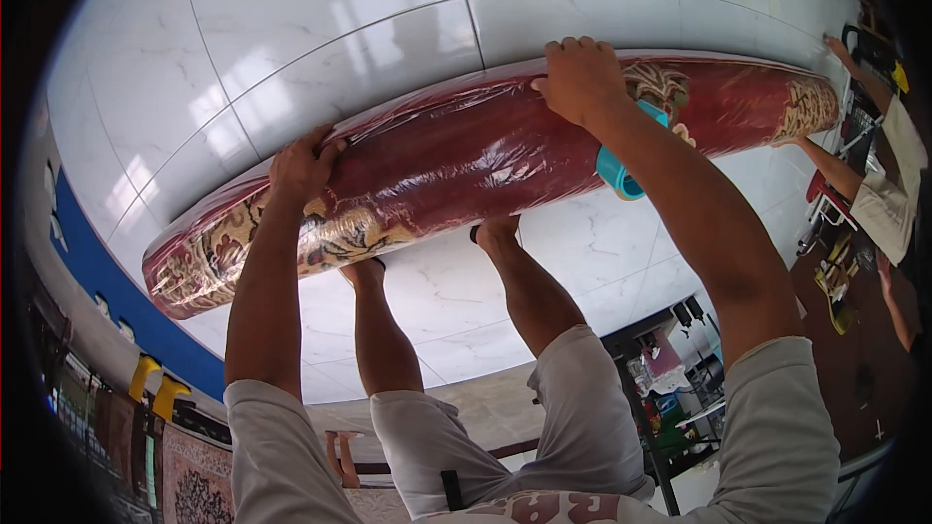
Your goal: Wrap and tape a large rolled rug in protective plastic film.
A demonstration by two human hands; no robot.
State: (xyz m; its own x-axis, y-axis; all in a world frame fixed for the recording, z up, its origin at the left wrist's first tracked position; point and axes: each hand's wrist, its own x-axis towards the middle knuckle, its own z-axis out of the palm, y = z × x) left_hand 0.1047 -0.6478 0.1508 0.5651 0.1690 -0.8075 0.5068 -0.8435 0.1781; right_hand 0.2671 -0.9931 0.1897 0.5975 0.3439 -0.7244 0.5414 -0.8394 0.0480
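A long rolled carpet (456, 155), dark red with beige floral patterns and wrapped in shiny clear plastic, lies slantwise across the view. My left hand (305, 171) grips its far side left of the middle, fingers curled over the edge. Farther right, my right hand (581, 80) holds the same far edge, thumb on the plastic and fingertips over the top. A teal ring-shaped thing (615, 173), perhaps a tape roll, shows on both sides of my right forearm; whether it hangs on the arm or rests on the carpet, I cannot tell.
White glossy tiles (379, 49) surround the roll. My feet stand at its near side. At the right end, another person's hand (798, 144) reaches to the carpet. A blue strip (126, 281) and yellow objects (155, 383) are at the left. A patterned rug (194, 471) appears lower left.
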